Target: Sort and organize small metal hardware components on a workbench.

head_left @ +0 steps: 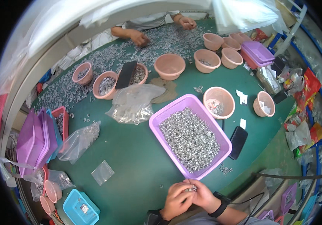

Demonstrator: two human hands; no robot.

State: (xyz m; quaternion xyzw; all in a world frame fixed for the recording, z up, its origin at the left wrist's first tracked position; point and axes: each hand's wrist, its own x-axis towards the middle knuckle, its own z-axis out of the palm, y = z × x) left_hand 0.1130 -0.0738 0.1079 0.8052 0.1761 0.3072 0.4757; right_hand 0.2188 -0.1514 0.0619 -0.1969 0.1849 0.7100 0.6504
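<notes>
Close to my body, just below the near edge of a purple tray, my two hands meet. A few small shiny metal parts show between them; their exact kind is too small to tell. My right hand is cupped round these parts, with a black band on its wrist. Bent over the same parts are the fingers of my left hand, pressed close to the right palm. The purple tray holds a thick layer of similar small silver pieces.
A black phone lies right of the tray. Several pink bowls and a plastic bag of metal parts stand beyond it. An empty zip bag and a blue basket are at left. Another person's hands work across the table.
</notes>
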